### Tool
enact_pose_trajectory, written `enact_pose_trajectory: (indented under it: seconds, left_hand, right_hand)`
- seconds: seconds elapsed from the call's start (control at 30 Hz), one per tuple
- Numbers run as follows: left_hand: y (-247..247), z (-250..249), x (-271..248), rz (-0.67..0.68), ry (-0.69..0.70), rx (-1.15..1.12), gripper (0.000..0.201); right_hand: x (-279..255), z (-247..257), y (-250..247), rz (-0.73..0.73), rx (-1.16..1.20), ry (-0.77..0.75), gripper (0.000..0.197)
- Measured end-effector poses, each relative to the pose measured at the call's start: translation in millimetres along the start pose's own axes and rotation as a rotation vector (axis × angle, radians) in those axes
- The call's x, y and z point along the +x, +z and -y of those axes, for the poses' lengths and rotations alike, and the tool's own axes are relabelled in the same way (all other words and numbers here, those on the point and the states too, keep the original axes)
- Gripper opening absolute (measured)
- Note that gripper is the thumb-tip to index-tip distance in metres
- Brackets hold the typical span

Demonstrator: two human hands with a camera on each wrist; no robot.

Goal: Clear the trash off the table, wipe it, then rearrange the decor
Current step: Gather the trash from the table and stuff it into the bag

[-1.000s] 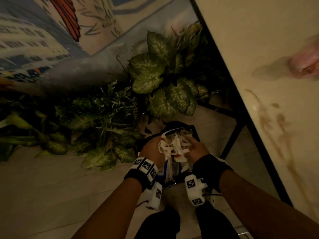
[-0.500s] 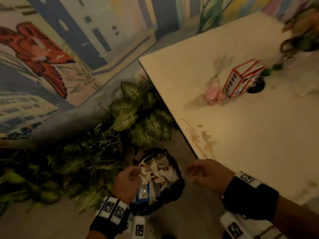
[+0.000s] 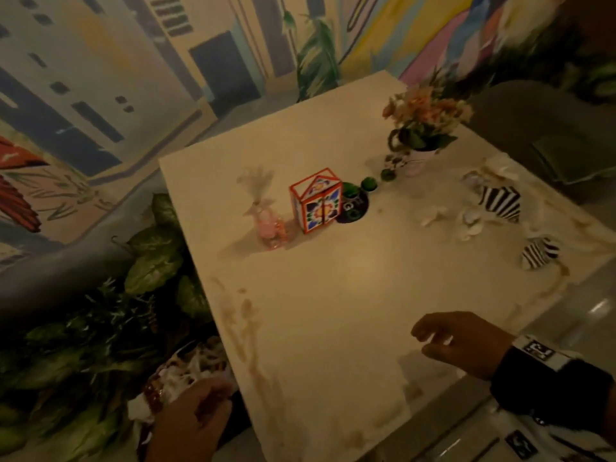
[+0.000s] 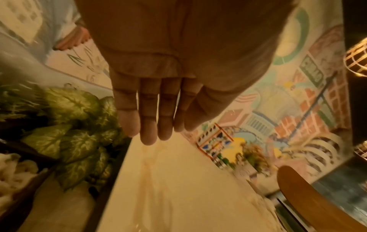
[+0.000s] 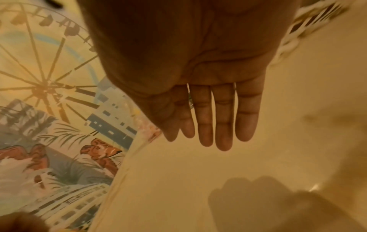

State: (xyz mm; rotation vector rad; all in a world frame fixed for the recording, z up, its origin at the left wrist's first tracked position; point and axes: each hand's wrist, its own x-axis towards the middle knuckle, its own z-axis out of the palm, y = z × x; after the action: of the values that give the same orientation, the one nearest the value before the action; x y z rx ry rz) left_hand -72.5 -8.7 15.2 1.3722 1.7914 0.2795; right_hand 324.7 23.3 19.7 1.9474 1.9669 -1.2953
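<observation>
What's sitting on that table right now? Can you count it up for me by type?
On the table, from the head view:
Colourful tiled box: 1
Pink bottle: 1
Pot of flowers: 1
Black-and-white striped wrappers: 2
Small green round things: 2
Dark round dish: 1
Pale scraps near the wrappers: too blurred to count
Total countable: 8
</observation>
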Motion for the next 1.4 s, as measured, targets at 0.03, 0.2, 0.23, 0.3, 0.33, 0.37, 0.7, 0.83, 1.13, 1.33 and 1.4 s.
enact_pose_trajectory:
  seconds: [0.03,0.2,0.23,0.3,0.33,0.37,0.7,0.83,1.13,1.33,1.4]
  left_hand:
    - [9,-7,-1,0.058,-0.005,0.039,0.014]
    - [39,-39,-1,0.199,0.118,0.146,0.025]
    - [42,-50,5,0.222,0.164,0.202,0.022]
    - [47,-64,22,0.292,0.279,0.261,0.018]
    - [50,-73,31,0.316,0.332,0.284,0.016]
    - [54,-82,41,0.327,0.357,0.303,0.015]
    - [157,-220,114,0.254,0.512,0.361,0.039]
    - [219,-274,148,0.179,0.426,0.393,0.074]
    - [301,-364,191,0.172,0.179,0.554,0.111]
    - [336,-377,195,0.116,0.215,0.607,0.071]
    - [343,-377,191,0.062,0.268,0.656,0.054]
  right_hand:
    - [1,-11,-11,-0.021,-0.011,0.026,0.025]
    - [6,-56,-65,-0.128,-0.112,0.151,0.020]
    - [7,-63,-77,-0.155,-0.124,0.183,0.020]
    - [10,-76,-103,-0.207,-0.073,0.245,0.018]
    - [11,-82,-116,-0.228,-0.056,0.273,0.017]
    - [12,-88,-126,-0.255,-0.042,0.301,0.017]
    - [54,-189,-205,-0.436,0.058,0.381,0.057]
    - [68,-232,-213,-0.419,-0.008,0.382,0.086]
    - [66,-266,-193,-0.118,-0.219,0.311,0.114]
    - [78,-266,-197,-0.068,-0.260,0.274,0.101]
    - [81,-266,-199,-0.064,-0.206,0.241,0.084]
